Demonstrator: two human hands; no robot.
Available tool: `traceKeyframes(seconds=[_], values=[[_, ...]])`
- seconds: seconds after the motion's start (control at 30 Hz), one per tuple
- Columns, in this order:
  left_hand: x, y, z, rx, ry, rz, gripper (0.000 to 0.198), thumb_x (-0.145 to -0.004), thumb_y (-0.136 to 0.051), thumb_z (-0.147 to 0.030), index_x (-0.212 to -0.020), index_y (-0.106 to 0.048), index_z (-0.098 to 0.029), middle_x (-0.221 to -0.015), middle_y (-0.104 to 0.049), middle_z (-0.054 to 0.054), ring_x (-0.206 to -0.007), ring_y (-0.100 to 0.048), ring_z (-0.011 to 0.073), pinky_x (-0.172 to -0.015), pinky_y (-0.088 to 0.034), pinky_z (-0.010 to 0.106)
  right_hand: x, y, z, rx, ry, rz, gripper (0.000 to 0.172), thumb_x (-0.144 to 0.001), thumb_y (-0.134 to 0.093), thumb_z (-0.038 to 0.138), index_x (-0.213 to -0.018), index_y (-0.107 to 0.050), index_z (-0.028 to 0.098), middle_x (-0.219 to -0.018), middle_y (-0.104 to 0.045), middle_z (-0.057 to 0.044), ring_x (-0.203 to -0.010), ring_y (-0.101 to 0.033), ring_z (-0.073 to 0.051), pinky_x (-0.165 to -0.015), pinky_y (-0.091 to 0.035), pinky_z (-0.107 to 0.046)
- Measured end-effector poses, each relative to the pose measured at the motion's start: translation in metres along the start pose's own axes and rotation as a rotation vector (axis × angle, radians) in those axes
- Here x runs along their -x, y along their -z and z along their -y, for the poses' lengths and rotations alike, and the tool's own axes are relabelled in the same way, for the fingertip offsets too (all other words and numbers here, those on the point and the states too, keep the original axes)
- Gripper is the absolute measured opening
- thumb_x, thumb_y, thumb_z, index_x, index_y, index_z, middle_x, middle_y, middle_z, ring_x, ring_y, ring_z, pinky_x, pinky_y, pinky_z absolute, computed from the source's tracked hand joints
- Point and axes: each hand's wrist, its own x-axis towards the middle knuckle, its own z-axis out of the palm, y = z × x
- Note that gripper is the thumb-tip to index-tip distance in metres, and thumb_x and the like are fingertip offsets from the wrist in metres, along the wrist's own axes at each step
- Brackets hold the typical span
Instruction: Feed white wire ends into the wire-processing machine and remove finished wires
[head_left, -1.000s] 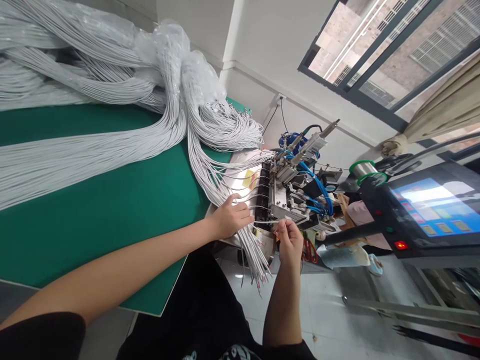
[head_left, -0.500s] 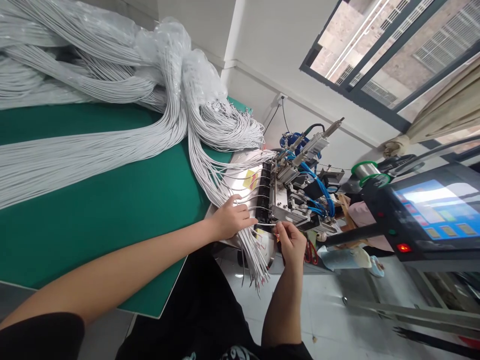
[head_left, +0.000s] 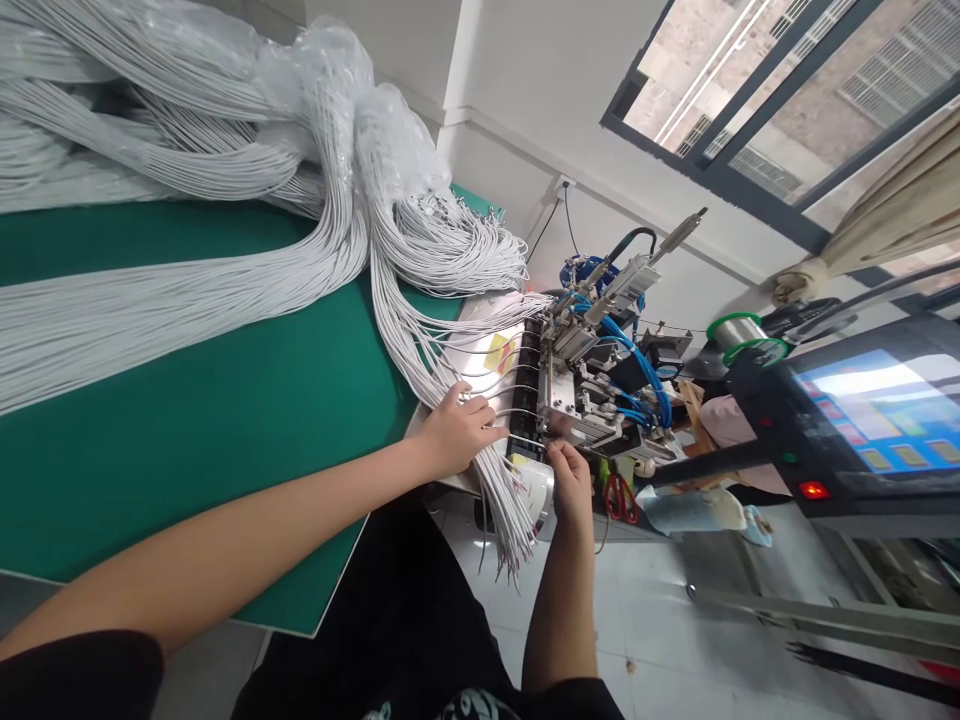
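A thin white cable [head_left: 526, 438] stretches between my two hands, close to the near end of the machine's black feed strip [head_left: 528, 385]. My left hand [head_left: 457, 437] rests over the hanging bundle of white cables [head_left: 499, 500], its thumb and fingers closed on the single cable. With thumb and forefinger my right hand [head_left: 571, 478] pinches that cable's tip at the machine's edge; the tip itself is hidden by the fingers. Farther along the strip, several other white cables run into the machine [head_left: 574, 375], which has metal cylinders and blue air tubes.
Large bundles of white cable [head_left: 277, 270], partly in plastic wrap, lie on the green table [head_left: 300, 390]. To the right stand a lit touchscreen [head_left: 885, 400] and a solder wire spool [head_left: 742, 335]. Red-handled scissors [head_left: 619, 497] hang below the machine. Another person's clothing [head_left: 724, 430] shows behind.
My right hand has moved slightly left, bringing the cable's tip closer against the black strip. The cable now slants down to the right instead of lying level. My left hand has barely shifted.
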Motion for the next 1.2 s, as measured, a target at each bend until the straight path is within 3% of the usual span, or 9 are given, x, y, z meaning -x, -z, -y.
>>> traceKeyframes(seconds=[0.13,0.27,0.43,0.6,0.8,0.93,1.07,1.2], values=[[-0.001,0.0,0.0,0.004,0.004,-0.006,0.033,-0.08,-0.053,-0.009,-0.104,-0.066,-0.025,-0.088,-0.064,0.003,-0.089,-0.056,0.0195,-0.099,-0.023,0.045,0.001,-0.009,-0.004,-0.122,-0.098,-0.033,0.031,-0.071,-0.061,0.045,-0.064,-0.044,0.021,-0.054,-0.035,0.006,-0.048,-0.03,-0.01,-0.046,-0.027,-0.022],[0.0,0.0,0.001,0.02,-0.003,-0.025,0.033,-0.077,-0.053,-0.008,-0.103,-0.067,-0.024,-0.089,-0.065,0.003,-0.09,-0.056,0.0199,-0.098,-0.024,0.045,0.004,-0.009,-0.003,-0.102,-0.095,-0.043,0.034,-0.071,-0.062,0.05,-0.065,-0.045,0.02,-0.054,-0.04,0.005,-0.048,-0.035,-0.01,-0.046,-0.031,-0.023],[0.001,-0.001,0.002,0.035,-0.01,0.003,0.031,-0.076,-0.054,-0.007,-0.101,-0.066,-0.021,-0.095,-0.068,0.005,-0.093,-0.057,0.021,-0.1,-0.022,0.048,0.015,0.002,0.002,0.102,0.024,-0.125,0.038,-0.078,-0.061,0.052,-0.066,-0.054,0.017,-0.059,-0.047,0.002,-0.055,-0.041,-0.012,-0.05,-0.035,-0.023],[0.002,-0.002,0.003,0.052,-0.027,0.008,0.034,-0.074,-0.054,-0.006,-0.103,-0.065,-0.019,-0.11,-0.068,0.007,-0.103,-0.057,0.0224,-0.103,-0.021,0.048,0.031,0.009,0.026,0.26,0.141,-0.222,0.033,-0.084,-0.06,0.047,-0.074,-0.062,0.016,-0.062,-0.052,0.0,-0.057,-0.043,-0.013,-0.052,-0.035,-0.024],[0.001,0.0,0.003,0.057,-0.051,-0.047,0.027,-0.076,-0.051,-0.004,-0.093,-0.065,-0.019,-0.102,-0.069,0.005,-0.101,-0.058,0.0207,-0.105,-0.021,0.05,0.045,0.001,0.06,0.49,0.38,0.008,0.019,-0.087,-0.062,0.035,-0.079,-0.068,0.018,-0.074,-0.062,-0.004,-0.067,-0.053,-0.017,-0.063,-0.042,-0.029],[0.0,0.002,0.002,0.049,-0.069,-0.102,0.021,-0.084,-0.048,-0.007,-0.087,-0.064,-0.02,-0.091,-0.069,0.003,-0.096,-0.058,0.0184,-0.105,-0.022,0.048,0.046,-0.01,0.069,0.588,0.422,0.16,0.015,-0.087,-0.062,0.033,-0.084,-0.07,0.021,-0.08,-0.064,-0.005,-0.077,-0.056,-0.019,-0.069,-0.044,-0.031],[-0.002,0.005,0.002,0.022,-0.072,-0.129,0.023,-0.095,-0.045,-0.019,-0.081,-0.063,-0.02,-0.077,-0.065,0.001,-0.088,-0.058,0.017,-0.103,-0.025,0.046,0.045,-0.018,0.066,0.585,0.442,0.179,0.016,-0.089,-0.06,0.033,-0.081,-0.068,0.022,-0.079,-0.063,-0.005,-0.075,-0.056,-0.019,-0.067,-0.044,-0.031],[-0.002,0.009,0.001,-0.015,-0.074,-0.15,0.019,-0.095,-0.046,-0.02,-0.088,-0.064,-0.02,-0.078,-0.066,0.001,-0.087,-0.058,0.0173,-0.101,-0.026,0.047,0.038,-0.016,0.061,0.56,0.485,0.082,0.017,-0.091,-0.056,0.03,-0.079,-0.063,0.02,-0.077,-0.06,-0.004,-0.072,-0.054,-0.018,-0.064,-0.043,-0.03]])
